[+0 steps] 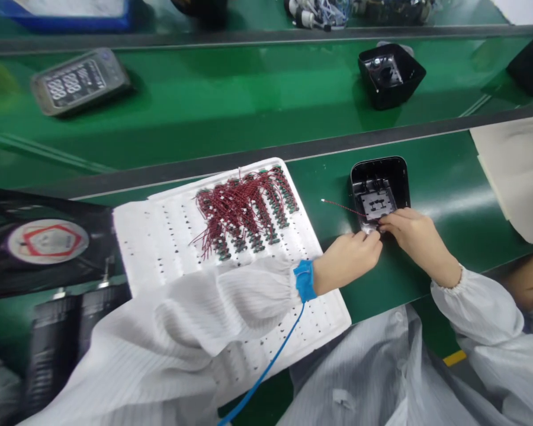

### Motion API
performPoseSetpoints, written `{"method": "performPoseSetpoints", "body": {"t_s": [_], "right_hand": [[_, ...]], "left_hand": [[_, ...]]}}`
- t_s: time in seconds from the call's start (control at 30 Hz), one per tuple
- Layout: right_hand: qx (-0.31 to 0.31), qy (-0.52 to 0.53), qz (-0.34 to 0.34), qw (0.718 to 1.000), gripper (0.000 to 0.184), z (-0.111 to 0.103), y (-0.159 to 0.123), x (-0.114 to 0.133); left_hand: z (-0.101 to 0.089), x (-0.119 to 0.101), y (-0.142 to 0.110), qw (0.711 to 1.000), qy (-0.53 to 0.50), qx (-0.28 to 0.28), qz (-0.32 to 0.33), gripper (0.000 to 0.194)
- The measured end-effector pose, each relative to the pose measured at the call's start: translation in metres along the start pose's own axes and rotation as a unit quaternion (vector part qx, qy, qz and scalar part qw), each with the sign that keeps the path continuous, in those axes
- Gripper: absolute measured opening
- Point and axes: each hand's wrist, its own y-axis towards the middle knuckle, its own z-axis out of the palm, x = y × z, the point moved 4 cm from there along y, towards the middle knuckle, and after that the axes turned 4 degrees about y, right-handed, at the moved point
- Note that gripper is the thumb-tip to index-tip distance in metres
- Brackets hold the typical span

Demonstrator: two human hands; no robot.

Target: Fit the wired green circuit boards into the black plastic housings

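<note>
A black plastic housing (401,180) with a grey inner plate (377,204) stands on the green bench in front of me. At its near edge, my left hand (353,257) has its fingers pinched together, with a blue strap around the wrist. My right hand (415,239) reaches over the near right corner, fingertips closed inside the rim. What either hand holds is hidden by the fingers. A thin red twisted wire (344,207) with a small white plug trails left from the housing, close to the fingertips.
Beneath my left forearm lies a white foam tray (148,242) bearing rows of small green boards with red wires (244,207). A second black housing (391,77) and a grey device with printed digits (80,83) sit on the shelf. Beige sheets (515,171) lie at right.
</note>
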Motion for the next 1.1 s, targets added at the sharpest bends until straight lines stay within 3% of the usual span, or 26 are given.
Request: {"method": "performPoseSetpoints", "body": {"t_s": [0.17,0.3,0.37,0.47,0.63,0.77,0.9,1.1], "right_hand": [[0.098,-0.056,0.095,0.989,0.017,-0.007,0.016,0.013],[0.184,-0.132,0.176,0.958,0.006,-0.013,0.026,0.027],[0.198,-0.169,0.207,0.943,0.011,-0.014,0.028,0.031],[0.184,-0.2,0.204,0.94,0.014,-0.008,0.028,0.028],[0.116,-0.194,0.146,0.963,0.007,0.004,0.024,0.014],[0.107,-0.159,0.168,0.967,0.006,0.006,0.02,0.008],[0.066,-0.08,0.178,0.979,0.004,0.005,0.016,0.001],[0.006,0.081,0.185,0.979,0.018,0.0,0.005,-0.01]], "left_hand": [[0.0,0.001,0.0,1.0,-0.008,0.011,0.006,0.023],[0.001,0.002,0.001,0.999,-0.016,0.039,0.013,0.024],[0.001,0.002,0.001,0.998,-0.019,0.05,0.013,0.025],[0.001,0.002,0.002,0.998,-0.028,0.059,0.013,0.027],[0.001,0.003,0.002,0.997,-0.04,0.06,0.012,0.03],[0.002,0.003,0.002,0.998,-0.043,0.05,0.011,0.031],[0.001,0.003,0.003,0.998,-0.04,0.053,0.007,0.032],[0.003,0.007,0.005,0.997,-0.035,0.061,-0.017,0.029]]}}
